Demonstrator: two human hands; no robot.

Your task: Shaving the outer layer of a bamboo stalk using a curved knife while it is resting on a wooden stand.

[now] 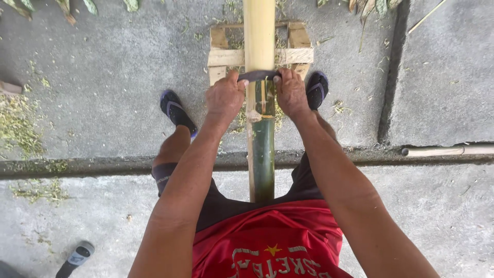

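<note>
Basically, bamboo pole (259, 92) ran straight away from me between legs, long axis fore-aft, far end on wooden frame (226, 56). Dark blade (257, 75) lay crosswise on pole. Left hand (225, 99) and right hand (290, 93) clenched its ends, equally near.

The long green-and-tan bamboo pole (261, 128) lies between the person's legs, its far part resting on the small wooden slat frame (260, 55). The left hand (224, 98) is left of the pole, the right hand (291, 93) is right.
</note>
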